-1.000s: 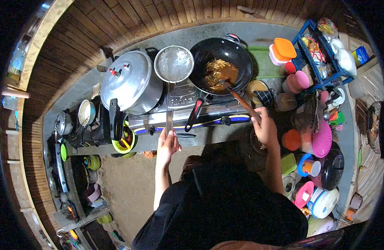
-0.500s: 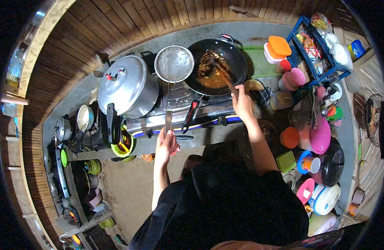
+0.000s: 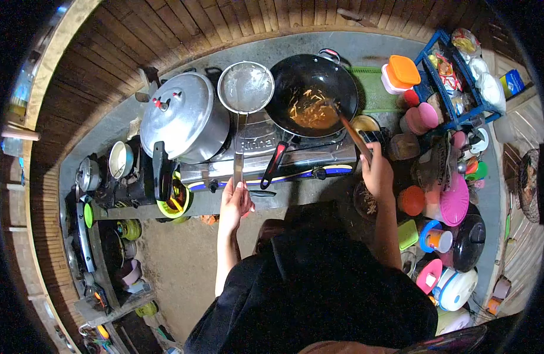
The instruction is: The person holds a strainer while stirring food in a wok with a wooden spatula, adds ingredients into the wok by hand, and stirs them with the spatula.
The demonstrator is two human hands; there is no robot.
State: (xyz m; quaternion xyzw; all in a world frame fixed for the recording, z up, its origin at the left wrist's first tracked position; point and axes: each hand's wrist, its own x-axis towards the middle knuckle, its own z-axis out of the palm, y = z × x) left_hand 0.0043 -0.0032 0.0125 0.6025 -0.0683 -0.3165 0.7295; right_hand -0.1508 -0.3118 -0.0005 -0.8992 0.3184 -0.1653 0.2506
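Note:
My left hand (image 3: 234, 200) is closed on the handle of a round wire strainer (image 3: 245, 88), whose mesh basket is held over the stove between the pressure cooker and the wok. White residue clings to the mesh. My right hand (image 3: 378, 171) grips a wooden spatula (image 3: 356, 137); its far end rests at the right side of a black wok (image 3: 337, 74). Brown liquid with thin pale strips (image 3: 313, 112) lies in the bottom of the wok. The wok's black and red handle (image 3: 274, 164) points toward me over the front of the gas stove (image 3: 248, 165).
A large pressure cooker (image 3: 180, 118) stands left of the strainer, its black handle jutting forward. Below it sits a yellow-green bowl (image 3: 173, 203). Right of the stove are an orange-lidded container (image 3: 403, 71), a blue rack (image 3: 455, 76) and a pink lid (image 3: 455, 200).
My right hand has moved right and toward me with the wooden spatula, drawing its end from the wok's middle to its right side. The strainer has barely moved.

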